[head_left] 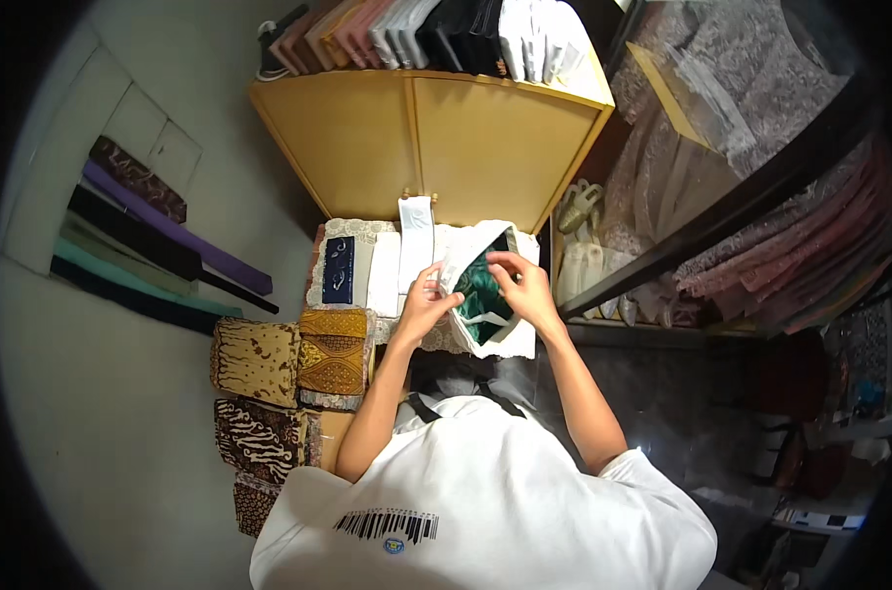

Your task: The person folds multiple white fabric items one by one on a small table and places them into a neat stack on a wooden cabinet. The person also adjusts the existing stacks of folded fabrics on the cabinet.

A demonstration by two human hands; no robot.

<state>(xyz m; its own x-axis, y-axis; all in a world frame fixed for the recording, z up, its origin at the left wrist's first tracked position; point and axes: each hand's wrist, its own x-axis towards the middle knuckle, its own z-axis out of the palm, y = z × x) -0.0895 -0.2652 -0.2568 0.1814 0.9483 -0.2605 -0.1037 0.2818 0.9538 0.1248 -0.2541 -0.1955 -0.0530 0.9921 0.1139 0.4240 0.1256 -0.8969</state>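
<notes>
A white bag or pouch (464, 254) with dark green shiny cloth (482, 291) inside lies before me, its mouth spread apart. My left hand (429, 299) grips the left edge of the white material between thumb and fingers. Over the opening's right side is my right hand (519, 284), fingers bent; whether they pinch anything is unclear. To the left, a long white embroidered piece (415, 236), a folded white cloth (384, 273) and a dark blue patterned packet (339, 270) rest on a lace-covered surface (376, 226).
A wooden cabinet (505, 140) stands ahead with stacked folded cloths (460, 37) on top. Folded batik fabrics (332, 354) lie at left, near rolled cloths (129, 251). At right, a dark frame bar (674, 243) crosses before shoes (582, 273) and hanging lace garments (785, 243).
</notes>
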